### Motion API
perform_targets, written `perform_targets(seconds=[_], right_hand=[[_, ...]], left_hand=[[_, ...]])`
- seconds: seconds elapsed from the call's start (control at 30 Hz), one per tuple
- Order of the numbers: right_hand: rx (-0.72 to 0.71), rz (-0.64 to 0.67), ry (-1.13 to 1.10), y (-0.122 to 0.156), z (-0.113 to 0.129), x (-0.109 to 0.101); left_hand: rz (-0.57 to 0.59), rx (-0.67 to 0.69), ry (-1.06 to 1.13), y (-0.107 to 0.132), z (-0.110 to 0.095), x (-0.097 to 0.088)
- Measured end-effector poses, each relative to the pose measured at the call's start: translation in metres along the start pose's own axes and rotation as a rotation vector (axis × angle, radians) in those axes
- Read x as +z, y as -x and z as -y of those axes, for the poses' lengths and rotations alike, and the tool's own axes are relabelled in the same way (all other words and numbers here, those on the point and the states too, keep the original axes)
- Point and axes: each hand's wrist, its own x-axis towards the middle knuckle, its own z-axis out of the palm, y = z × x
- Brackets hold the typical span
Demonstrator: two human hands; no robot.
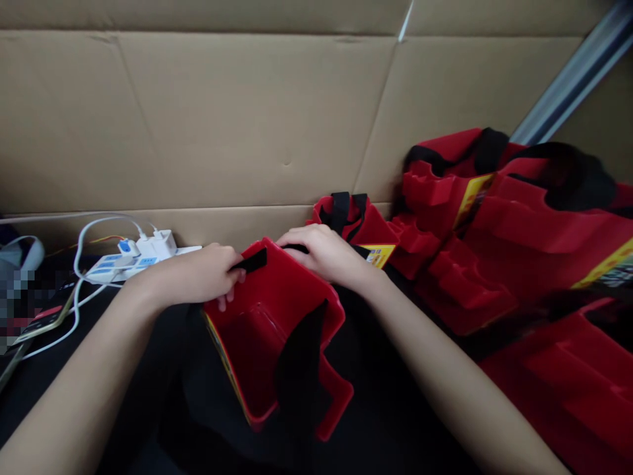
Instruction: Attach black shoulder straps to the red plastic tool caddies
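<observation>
A red plastic container [257, 323] with an open, stepped shape and a yellow-edged label on its left side is tilted in front of me. My left hand [212, 274] is closed at its far left rim, pinching a black strap [256, 261] that runs along the inner wall. On the outer side of the far wall, my right hand [316, 251] is closed round another part of the strap; its fingertips are partly hidden. A wide black strap [301, 363] hangs loose across the container's near side.
Similar red containers [534, 244] with black straps crowd the right side, and a smaller-looking one [376, 227] stands behind my right hand. A white power strip [113, 267] with plugs and cables lies at left near a phone [47, 323]. Cardboard [247, 119] walls the back.
</observation>
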Motion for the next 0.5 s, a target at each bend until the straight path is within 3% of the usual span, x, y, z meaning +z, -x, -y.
perform_targets(seconds=[0.17,0.23,0.3,0.37,0.43,0.5], right_hand=[[0.357,-0.125,0.379,0.017,-0.016,-0.033],[0.468,-0.109,0.439,0.023,-0.020,-0.043],[0.424,-0.021,0.358,0.026,-0.020,-0.044],[0.255,0.054,0.168,0.024,-0.014,-0.036],[0.086,0.073,-0.003,0.018,-0.005,-0.023],[0.028,0.063,-0.067,0.010,0.005,-0.009]], left_hand=[[0.052,0.035,0.025,0.000,0.003,0.000],[0.034,0.020,0.003,-0.001,0.003,0.001],[0.023,0.020,-0.011,-0.003,0.002,0.002],[0.039,0.026,0.015,-0.004,0.002,0.003],[0.058,0.025,0.055,-0.004,0.001,0.003],[0.071,0.017,0.073,-0.004,0.001,0.003]])
